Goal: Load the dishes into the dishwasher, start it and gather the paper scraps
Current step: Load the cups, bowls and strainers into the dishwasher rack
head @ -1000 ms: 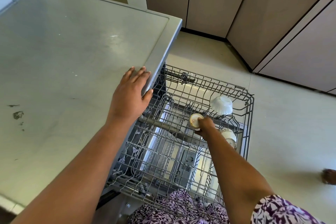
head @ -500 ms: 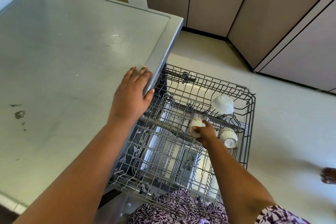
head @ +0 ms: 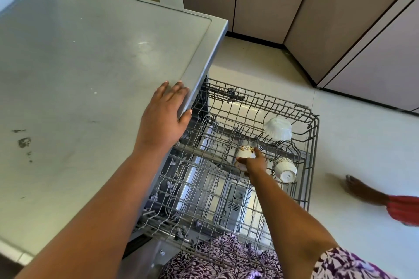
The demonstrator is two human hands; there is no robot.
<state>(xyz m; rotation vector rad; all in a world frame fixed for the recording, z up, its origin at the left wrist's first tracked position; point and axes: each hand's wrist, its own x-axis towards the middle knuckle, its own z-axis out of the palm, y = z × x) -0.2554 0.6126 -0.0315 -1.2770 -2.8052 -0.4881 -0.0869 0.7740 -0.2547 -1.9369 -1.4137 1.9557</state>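
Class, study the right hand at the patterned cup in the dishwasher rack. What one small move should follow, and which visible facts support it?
Probably ease the patterned cup down until the rack carries it, then let go. The right hand grips it low among the wires, beside a second cup and a white bowl that already rest there unheld.

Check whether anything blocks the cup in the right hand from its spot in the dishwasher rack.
Nothing visible does. The right hand grips the flowered cup low over bare wires of the rack. The other cup lies apart to its right, and the white bowl sits farther back.
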